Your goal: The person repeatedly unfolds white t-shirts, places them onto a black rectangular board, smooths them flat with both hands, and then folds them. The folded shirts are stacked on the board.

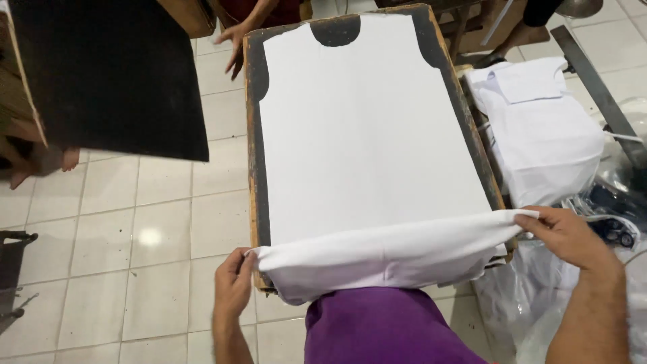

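Here, head view: we look down on our two forearms reaching out from the lower edge, one to each near corner of a printing board.
Left hand [234,282]: we hold it palm inward at the board's near left corner, wrist straight; the fingers are curled shut and pinch the left end of the white shirt [377,162].
Right hand [565,234]: we extend it from the lower right, forearm angled up and leftward; thumb and fingers are closed on the right end of the shirt's bunched hem, lifted just above the board's right edge.
White shirt: it lies flat and smooth over the board, neck opening at the far end; its near hem is gathered into a thick fold stretched between our two hands.
Printing board [255,135]: a dark, worn platen with wooden edges, showing around the shirt's shoulders and sides.
Purple garment [384,330]: our own clothing, just below the board's near end.
Folded white shirts [546,135]: a stack right of the board, apart from it.
Another person's hand [234,42]: it rests near the far left corner.
Black panel [114,74]: it fills the upper left, above the tiled floor [155,236].
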